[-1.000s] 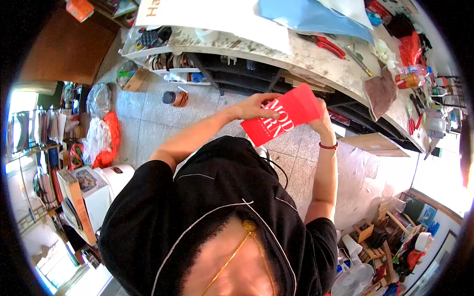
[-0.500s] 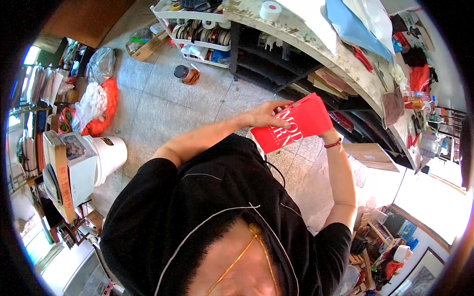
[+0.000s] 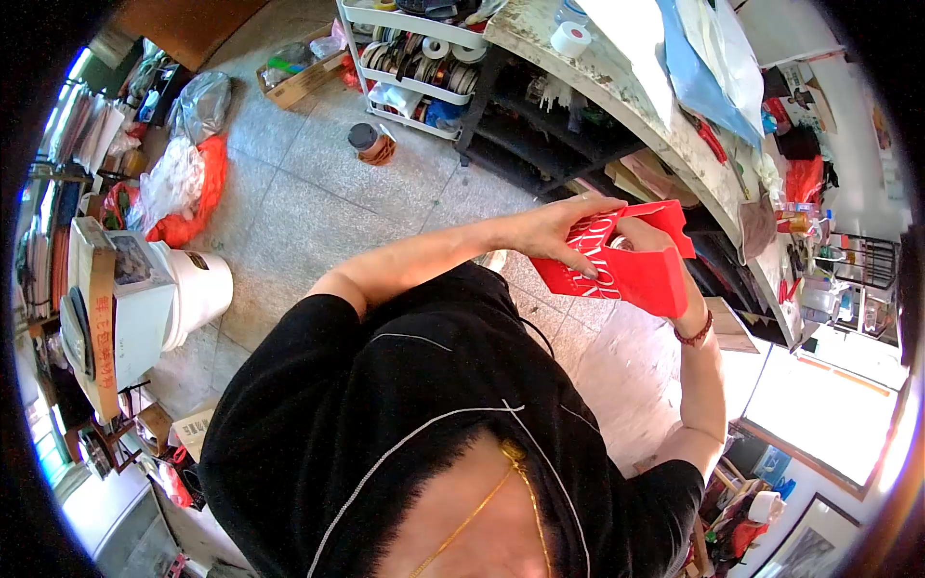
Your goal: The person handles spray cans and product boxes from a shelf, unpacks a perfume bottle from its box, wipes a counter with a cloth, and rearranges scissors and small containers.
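A red paper box [image 3: 650, 279] with white lettering is in front of my body, its flaps standing up at the open end. My left hand [image 3: 559, 236] clasps its lettered side, thumb across the letters and fingers along the far edge. My right hand [image 3: 650, 236], with a beaded bracelet [image 3: 696, 329] at the wrist, reaches into the opening with curled fingers. A small shiny thing shows by those fingertips; what it is, I cannot make out. The box walls hide part of this hand.
A cluttered workbench [image 3: 626, 106] with dark shelves runs along the right. A white rolling cart [image 3: 414, 82] of tape rolls stands ahead. On the tiled floor are a dark-lidded jar [image 3: 366, 142], a carton [image 3: 294, 87], plastic bags [image 3: 193, 193] and a white bucket [image 3: 202, 294].
The box has moved right and turned, and its end now gapes with flaps up. My right hand has gone from holding the box's right end to reaching inside it.
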A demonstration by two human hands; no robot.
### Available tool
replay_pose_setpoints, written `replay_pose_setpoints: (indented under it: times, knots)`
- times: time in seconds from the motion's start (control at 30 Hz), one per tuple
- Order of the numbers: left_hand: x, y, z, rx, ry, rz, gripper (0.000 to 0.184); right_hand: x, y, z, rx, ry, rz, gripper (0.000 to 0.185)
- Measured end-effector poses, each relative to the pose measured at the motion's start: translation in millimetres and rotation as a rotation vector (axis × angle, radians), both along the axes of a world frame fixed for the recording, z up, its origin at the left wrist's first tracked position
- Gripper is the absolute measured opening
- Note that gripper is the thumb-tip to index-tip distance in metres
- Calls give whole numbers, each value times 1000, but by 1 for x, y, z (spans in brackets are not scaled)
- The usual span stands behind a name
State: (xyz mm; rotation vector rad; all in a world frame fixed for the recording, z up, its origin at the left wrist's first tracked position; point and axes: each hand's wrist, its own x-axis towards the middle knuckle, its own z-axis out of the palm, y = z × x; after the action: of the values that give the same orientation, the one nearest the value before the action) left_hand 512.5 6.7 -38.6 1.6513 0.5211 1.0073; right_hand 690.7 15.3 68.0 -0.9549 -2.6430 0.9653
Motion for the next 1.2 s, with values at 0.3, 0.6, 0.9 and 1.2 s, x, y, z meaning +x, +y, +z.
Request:
replay_pose_setpoints:
  times: [0.3,0.6,0.9,1.2]
  knots:
    - [-13,-13,14,103,-119,73,93,-31,-25,45,238,-79,30,36]
    - [-28,-18,-15,-139,-335,251,89,21,-1,1,197,410,-414,43]
    - [-29,-9,-68,-165,-117,251,86,-10,-27,-138,-639,378,-389,78]
    - [-22,59,-84,10,415,382,88,-1,51,-208,-499,642,-582,54]
